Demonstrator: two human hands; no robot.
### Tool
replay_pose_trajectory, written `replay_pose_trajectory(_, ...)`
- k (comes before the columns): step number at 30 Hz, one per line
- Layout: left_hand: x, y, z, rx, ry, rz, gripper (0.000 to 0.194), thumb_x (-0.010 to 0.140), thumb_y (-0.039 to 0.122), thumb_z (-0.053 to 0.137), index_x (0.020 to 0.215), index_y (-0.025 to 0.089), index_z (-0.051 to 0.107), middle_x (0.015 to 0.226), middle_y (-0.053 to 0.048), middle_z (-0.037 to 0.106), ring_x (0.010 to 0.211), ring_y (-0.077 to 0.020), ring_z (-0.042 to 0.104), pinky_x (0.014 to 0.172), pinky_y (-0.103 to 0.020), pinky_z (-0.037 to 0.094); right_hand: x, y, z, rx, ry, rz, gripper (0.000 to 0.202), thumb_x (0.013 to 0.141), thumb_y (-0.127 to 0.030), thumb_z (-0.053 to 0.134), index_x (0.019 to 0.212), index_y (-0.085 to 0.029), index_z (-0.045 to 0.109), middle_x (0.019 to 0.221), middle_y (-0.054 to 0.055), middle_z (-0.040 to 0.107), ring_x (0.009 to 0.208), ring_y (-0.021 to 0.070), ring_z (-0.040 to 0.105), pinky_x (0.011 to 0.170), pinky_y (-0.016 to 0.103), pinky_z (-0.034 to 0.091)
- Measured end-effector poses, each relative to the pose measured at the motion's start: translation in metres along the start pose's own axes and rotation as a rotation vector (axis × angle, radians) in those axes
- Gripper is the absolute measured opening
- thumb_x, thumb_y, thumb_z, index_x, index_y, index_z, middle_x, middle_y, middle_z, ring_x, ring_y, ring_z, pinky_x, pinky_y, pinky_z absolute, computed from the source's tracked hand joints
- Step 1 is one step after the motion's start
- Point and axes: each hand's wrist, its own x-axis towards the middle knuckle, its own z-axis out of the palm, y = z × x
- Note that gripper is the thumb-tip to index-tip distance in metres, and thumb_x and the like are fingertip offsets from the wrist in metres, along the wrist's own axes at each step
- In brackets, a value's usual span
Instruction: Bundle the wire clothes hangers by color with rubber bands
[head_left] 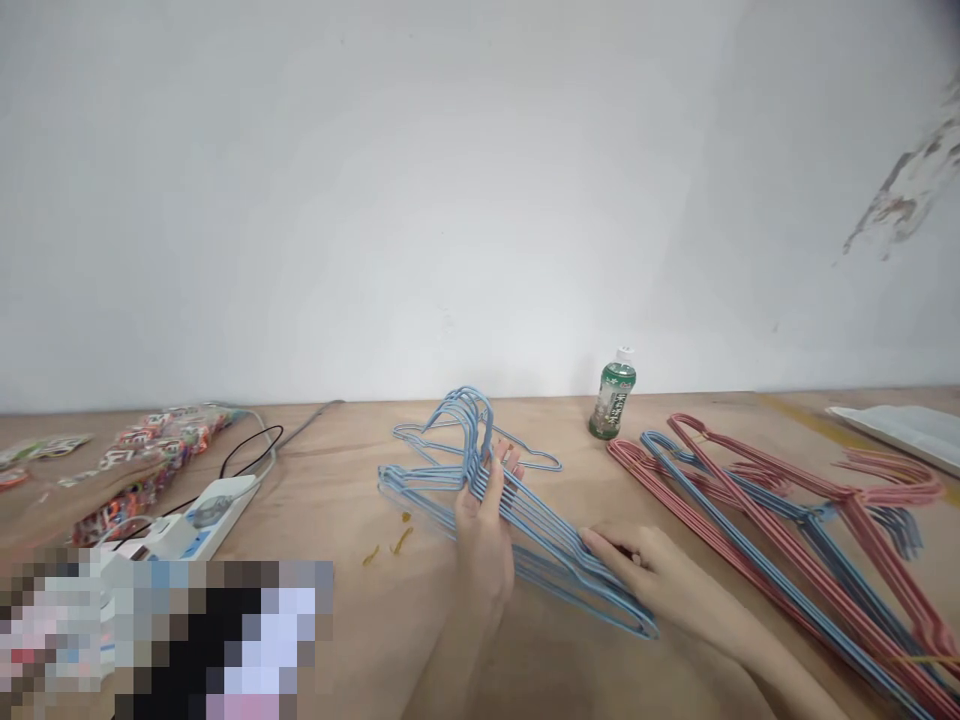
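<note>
Several blue wire hangers [540, 515] form a bundle held tilted above the table, hooks up and to the left. My left hand [486, 500] is closed around the bundle just below the hooks. My right hand [630, 560] grips the shoulder wires near the right end, thumb on top, other fingers partly hidden. Behind the bundle, another blue hanger [551, 463] lies flat on the table. Several small yellow twist-tie-like pieces [402, 540] lie left of my left hand.
Stacks of red hangers [750, 500] and blue hangers [720, 510] cover the right side. A green bottle [616, 395] stands near the wall. At left are a power strip [217, 520], a black cable [251, 437] and colourful packets [142, 460]. A white tray [900, 430] sits far right.
</note>
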Motion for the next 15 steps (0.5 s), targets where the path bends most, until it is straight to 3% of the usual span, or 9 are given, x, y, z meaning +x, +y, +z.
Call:
replay_pose_trajectory(2, 0.0, 0.0, 0.0, 0.006, 0.009, -0.006, 0.035, 0.08, 0.031, 0.07, 0.112, 0.02, 0.066, 0.122, -0.009, 0.066, 0.117, -0.024, 0.059, 0.105, -0.038, 0.043, 0.015, 0.01, -0.003, 0.049, -0.055, -0.002, 0.048, 0.097, -0.049, 0.028, 0.067, -0.023, 0.055, 0.066, 0.001, 0.059, 0.063, 0.0172, 0.055, 0.059, 0.028, 0.039)
replay_pose_trajectory(4, 0.001, 0.001, 0.0, 0.003, 0.022, -0.01, 0.032, 0.08, 0.031, 0.07, 0.109, 0.018, 0.067, 0.121, -0.01, 0.066, 0.116, -0.0243, 0.059, 0.105, -0.038, 0.044, 0.042, 0.024, 0.002, 0.033, 0.011, -0.003, 0.049, 0.098, -0.045, 0.024, 0.075, -0.021, 0.06, 0.072, 0.002, 0.064, 0.072, 0.0176, 0.06, 0.067, 0.028, 0.044)
replay_pose_trajectory(7, 0.002, 0.003, -0.001, -0.026, 0.031, -0.027, 0.029, 0.08, 0.027, 0.068, 0.107, 0.017, 0.068, 0.121, -0.01, 0.066, 0.117, -0.0239, 0.059, 0.105, -0.037, 0.044, 0.094, 0.046, 0.024, -0.149, 0.179, 0.038, 0.036, 0.096, -0.037, 0.035, 0.082, -0.018, 0.062, 0.079, 0.005, 0.067, 0.075, 0.0184, 0.061, 0.069, 0.029, 0.046)
replay_pose_trajectory(10, 0.003, 0.006, -0.002, -0.073, 0.043, -0.054, 0.026, 0.081, 0.024, 0.064, 0.105, 0.016, 0.069, 0.12, -0.01, 0.067, 0.117, -0.0243, 0.059, 0.105, -0.037, 0.044, 0.142, 0.063, 0.052, -0.248, 0.268, 0.085, 0.022, 0.093, -0.028, 0.047, 0.103, -0.014, 0.061, 0.105, 0.01, 0.065, 0.098, 0.02, 0.059, 0.085, 0.032, 0.045)
replay_pose_trajectory(12, 0.004, 0.007, -0.003, -0.111, 0.063, -0.076, 0.025, 0.082, 0.026, 0.061, 0.103, 0.015, 0.069, 0.117, -0.011, 0.068, 0.116, -0.0255, 0.06, 0.105, -0.039, 0.044, 0.166, 0.07, 0.066, -0.318, 0.303, 0.126, 0.026, 0.092, -0.029, 0.053, 0.111, -0.013, 0.059, 0.114, 0.011, 0.062, 0.107, 0.0221, 0.057, 0.092, 0.039, 0.045)
replay_pose_trajectory(15, 0.004, 0.009, -0.005, -0.139, 0.077, -0.109, 0.028, 0.084, 0.032, 0.055, 0.102, 0.015, 0.069, 0.116, -0.012, 0.068, 0.118, -0.0265, 0.058, 0.104, -0.042, 0.044, 0.192, 0.077, 0.076, -0.398, 0.303, 0.179, 0.032, 0.091, -0.035, 0.056, 0.117, -0.016, 0.057, 0.119, 0.008, 0.059, 0.104, 0.0219, 0.059, 0.088, 0.044, 0.049)
